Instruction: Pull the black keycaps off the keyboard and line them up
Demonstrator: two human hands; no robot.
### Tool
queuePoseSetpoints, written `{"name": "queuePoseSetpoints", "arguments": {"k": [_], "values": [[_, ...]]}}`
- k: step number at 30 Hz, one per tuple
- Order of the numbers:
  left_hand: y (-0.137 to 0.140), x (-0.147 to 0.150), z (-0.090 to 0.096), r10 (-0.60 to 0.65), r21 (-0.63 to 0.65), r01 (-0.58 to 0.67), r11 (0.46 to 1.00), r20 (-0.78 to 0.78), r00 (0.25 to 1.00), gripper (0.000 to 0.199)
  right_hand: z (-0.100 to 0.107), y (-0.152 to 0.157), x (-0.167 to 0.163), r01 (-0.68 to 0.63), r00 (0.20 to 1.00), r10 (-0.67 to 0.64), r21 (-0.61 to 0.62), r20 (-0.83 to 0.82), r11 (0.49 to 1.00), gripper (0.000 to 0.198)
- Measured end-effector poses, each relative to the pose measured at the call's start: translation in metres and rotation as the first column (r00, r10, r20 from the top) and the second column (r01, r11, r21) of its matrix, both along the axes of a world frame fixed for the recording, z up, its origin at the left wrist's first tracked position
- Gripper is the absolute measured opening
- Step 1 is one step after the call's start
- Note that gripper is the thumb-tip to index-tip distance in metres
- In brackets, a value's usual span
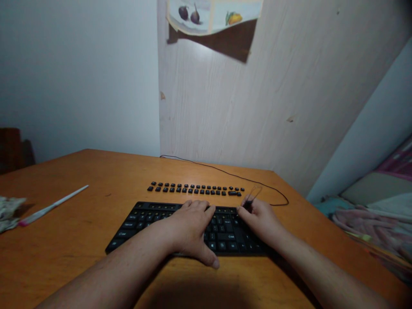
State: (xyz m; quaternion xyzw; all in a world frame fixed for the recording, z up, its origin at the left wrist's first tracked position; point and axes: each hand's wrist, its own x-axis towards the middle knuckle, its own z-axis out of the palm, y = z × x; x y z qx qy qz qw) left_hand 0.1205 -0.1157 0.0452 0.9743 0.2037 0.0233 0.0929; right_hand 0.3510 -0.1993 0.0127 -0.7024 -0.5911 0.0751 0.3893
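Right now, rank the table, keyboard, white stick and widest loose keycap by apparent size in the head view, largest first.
1. Table
2. Keyboard, though partly covered
3. White stick, long but thin
4. Widest loose keycap

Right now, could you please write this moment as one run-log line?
left hand: on keyboard | right hand: holding wire tool | loose keys: two rows beyond keyboard | cable: behind keys

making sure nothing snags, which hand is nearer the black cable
Right. The right hand is at the right part of the keyboard, close to the curved stretch of the cable; the left hand lies across the middle, farther away.
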Motion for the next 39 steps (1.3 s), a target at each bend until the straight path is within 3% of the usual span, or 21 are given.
{"name": "queuePoseSetpoints", "arguments": {"k": [12,17,21,33,39], "values": [[0.0,0.0,0.002,-0.006,-0.005,0.006,1.0,0.006,1.0,0.119,0.0,0.0,-0.001,0.008,1.0,-0.008,0.007,0.014,1.0,0.011],[0.0,0.0,0.001,-0.004,-0.01,0.004,1.0,0.009,1.0,0.123,0.0,0.001,-0.001,0.04,0.998,-0.043,0.061,0.039,0.997,0.001],[-0.001,0.0,0.001,0.001,-0.006,-0.001,1.0,0.007,1.0,0.121,-0.001,0.001,-0.001,0.068,0.996,-0.073,0.076,0.057,0.995,0.008],[0.001,0.0,0.002,-0.012,-0.022,0.012,1.0,0.015,1.0,0.122,-0.01,0.005,0.005,0.08,0.994,-0.069,0.138,-0.079,0.987,0.007],[-0.002,0.0,0.005,0.0,-0.039,0.0,0.999,0.02,1.0,0.121,-0.003,-0.002,-0.001,0.06,0.991,-0.07,0.087,0.114,0.994,0.008]]}}
